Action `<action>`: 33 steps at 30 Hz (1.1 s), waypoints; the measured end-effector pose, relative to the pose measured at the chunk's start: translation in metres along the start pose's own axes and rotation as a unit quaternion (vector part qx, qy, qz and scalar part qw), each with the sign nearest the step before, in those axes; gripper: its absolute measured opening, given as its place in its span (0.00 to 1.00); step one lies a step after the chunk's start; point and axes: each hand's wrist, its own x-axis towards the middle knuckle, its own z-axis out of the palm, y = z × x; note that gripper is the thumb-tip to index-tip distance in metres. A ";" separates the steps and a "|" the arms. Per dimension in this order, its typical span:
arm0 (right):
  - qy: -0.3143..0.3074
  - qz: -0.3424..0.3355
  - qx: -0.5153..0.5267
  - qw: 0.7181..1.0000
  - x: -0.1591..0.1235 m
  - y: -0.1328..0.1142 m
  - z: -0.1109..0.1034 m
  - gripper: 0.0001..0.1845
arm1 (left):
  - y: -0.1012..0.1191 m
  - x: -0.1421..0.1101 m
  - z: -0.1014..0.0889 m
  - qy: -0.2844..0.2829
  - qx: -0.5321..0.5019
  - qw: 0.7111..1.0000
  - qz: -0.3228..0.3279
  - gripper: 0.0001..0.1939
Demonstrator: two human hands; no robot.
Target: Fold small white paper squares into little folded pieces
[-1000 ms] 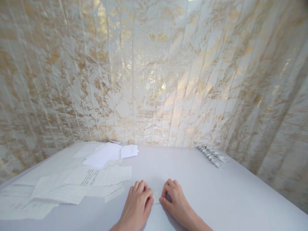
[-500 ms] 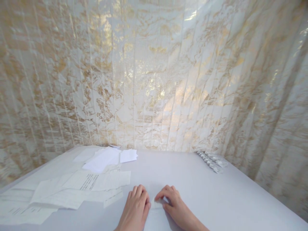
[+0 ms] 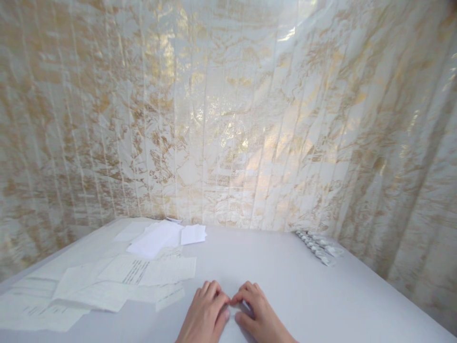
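Low in the middle of the view, my left hand (image 3: 208,308) and my right hand (image 3: 256,310) rest close together on the white table, index fingertips almost meeting. Between them lies a small pale piece of paper (image 3: 233,312), hard to tell from the tabletop and largely covered by my fingers. The fingers of my left hand are curled, with the thumb against the paper's left side. My right hand is arched, its index finger and thumb bent in at the paper's right side.
Overlapping printed paper sheets (image 3: 107,286) spread over the left of the table (image 3: 321,305). Behind them lie plain white sheets (image 3: 157,237) and a small white stack (image 3: 193,234). Silvery blister packs (image 3: 317,247) sit at the far right edge. A patterned curtain (image 3: 228,119) hangs behind.
My hands have drawn closer together, the left index finger reaching toward the right one, so less of the paper shows. The whole view has shifted slightly.
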 end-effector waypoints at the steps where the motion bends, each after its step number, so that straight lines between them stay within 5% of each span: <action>1: -0.010 -0.009 -0.004 1.000 0.000 -0.001 0.000 0.20 | 0.000 0.000 0.001 -0.001 0.000 1.000 0.001 0.08; 11: -0.097 0.015 -0.198 0.975 0.008 -0.024 -0.006 0.19 | 0.004 0.002 -0.001 0.003 -0.039 0.999 -0.035 0.05; 18: -0.063 0.038 -0.207 0.976 0.011 -0.022 0.000 0.16 | 0.004 0.011 0.004 0.016 -0.127 0.987 -0.099 0.06; 22: -0.004 0.059 0.010 0.998 0.003 -0.007 0.009 0.14 | 0.005 0.008 0.008 0.025 -0.198 0.975 -0.101 0.03; 26: 0.029 0.106 0.264 0.958 -0.003 0.006 0.021 0.21 | 0.007 0.000 0.006 0.026 -0.317 0.945 -0.078 0.05; 29: 0.083 0.095 0.314 0.941 -0.005 0.006 0.022 0.27 | 0.008 -0.001 0.002 0.037 -0.393 0.916 -0.066 0.04; 33: 0.105 0.024 0.283 0.953 -0.006 0.000 0.014 0.27 | 0.007 0.001 0.002 0.046 -0.450 0.890 -0.063 0.09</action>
